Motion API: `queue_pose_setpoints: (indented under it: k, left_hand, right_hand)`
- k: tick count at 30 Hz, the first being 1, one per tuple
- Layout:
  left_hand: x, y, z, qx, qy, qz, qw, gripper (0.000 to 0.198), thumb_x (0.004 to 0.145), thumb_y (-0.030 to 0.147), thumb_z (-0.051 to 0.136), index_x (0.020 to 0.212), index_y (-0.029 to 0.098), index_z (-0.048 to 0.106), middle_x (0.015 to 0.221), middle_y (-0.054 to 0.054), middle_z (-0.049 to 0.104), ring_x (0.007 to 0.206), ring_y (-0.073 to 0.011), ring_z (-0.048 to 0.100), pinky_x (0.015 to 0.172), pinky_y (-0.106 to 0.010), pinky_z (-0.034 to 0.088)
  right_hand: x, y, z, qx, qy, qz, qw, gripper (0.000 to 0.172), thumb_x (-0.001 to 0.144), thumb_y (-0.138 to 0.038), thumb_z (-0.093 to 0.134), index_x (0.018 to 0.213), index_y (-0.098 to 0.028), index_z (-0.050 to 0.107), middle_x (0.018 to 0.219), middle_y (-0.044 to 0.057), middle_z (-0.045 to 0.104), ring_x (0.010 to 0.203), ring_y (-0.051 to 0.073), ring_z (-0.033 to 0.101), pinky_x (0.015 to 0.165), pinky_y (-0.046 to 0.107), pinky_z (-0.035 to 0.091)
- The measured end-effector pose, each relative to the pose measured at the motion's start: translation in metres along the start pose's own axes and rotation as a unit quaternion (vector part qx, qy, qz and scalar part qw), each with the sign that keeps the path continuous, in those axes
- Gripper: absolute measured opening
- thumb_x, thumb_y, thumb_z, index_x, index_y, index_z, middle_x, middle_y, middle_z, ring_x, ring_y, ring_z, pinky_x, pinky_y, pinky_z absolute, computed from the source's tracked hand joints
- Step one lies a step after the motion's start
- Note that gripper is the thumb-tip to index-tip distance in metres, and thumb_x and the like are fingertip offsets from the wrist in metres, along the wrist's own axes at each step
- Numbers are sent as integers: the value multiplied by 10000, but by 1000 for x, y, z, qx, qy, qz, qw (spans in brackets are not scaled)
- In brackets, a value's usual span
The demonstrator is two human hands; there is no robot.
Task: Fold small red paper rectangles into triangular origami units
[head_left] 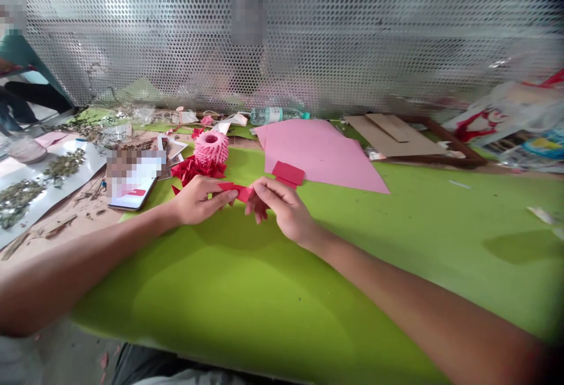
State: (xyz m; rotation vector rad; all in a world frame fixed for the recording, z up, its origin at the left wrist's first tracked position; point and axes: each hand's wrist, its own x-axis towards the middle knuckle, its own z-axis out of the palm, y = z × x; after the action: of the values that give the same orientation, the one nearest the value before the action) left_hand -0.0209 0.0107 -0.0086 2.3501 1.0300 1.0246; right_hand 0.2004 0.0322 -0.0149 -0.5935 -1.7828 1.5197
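Note:
Both of my hands meet over a green sheet point(247, 291) on the table. My left hand point(199, 198) pinches one end of a small red paper piece point(238, 190). My right hand point(281, 206) pinches its other end, fingers curled together. Just beyond the hands lies a pile of folded red paper pieces point(196, 168). Behind that pile stands a pink ring-shaped origami model point(211, 146). A small stack of red paper rectangles point(288, 173) rests on a large pink paper sheet point(321, 153).
A phone point(132, 184) lies at the left by dried plant bits on white paper point(42, 182). A plastic bottle point(275, 115) lies at the back under a perforated metal screen point(308, 32). Cardboard pieces point(392, 133) and plastic bags point(511, 111) sit at the right. People are behind the screen.

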Motion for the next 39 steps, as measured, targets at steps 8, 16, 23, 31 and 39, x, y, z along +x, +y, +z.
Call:
queue_pose_setpoints:
  k: [8,16,23,31,39]
  left_hand:
    - [0,3,1,29,4,26,999,378,1008,333,478,744,125,651,576,-9,623,507,-91,556,511,-184,412]
    - [-2,2,1,68,4,32,997,355,1000,307,479,744,131,651,574,-6,618,497,-91,554,504,-189,404]
    - [-3,5,4,113,23,37,993,336,983,296,494,751,136,677,563,-7,631,470,-90,540,486,-199,390]
    - [-3,8,4,117,3,48,992,340,978,277,489,725,142,673,535,-4,625,431,-86,526,444,-202,360]
    - [-4,9,4,97,8,28,995,303,970,255,500,761,134,683,553,1,629,452,-81,533,473,-184,384]
  right_hand:
    - [2,2,0,-4,4,5,1000,310,966,-498,552,881,-208,615,761,-4,673,567,96,585,533,230,488]
    - [1,0,0,-16,-4,21,1000,340,970,-514,536,849,-205,615,771,2,670,600,104,592,569,239,490]
    - [0,-4,3,-161,46,-2,986,346,954,-509,555,808,-202,617,700,16,649,536,123,551,498,257,416]
    - [-2,-6,5,-249,89,-72,962,260,940,-444,588,808,-224,545,730,17,628,574,134,545,521,272,417]
    - [-1,-6,4,-232,90,-49,967,261,939,-459,594,855,-215,549,740,11,615,572,124,536,520,267,411]
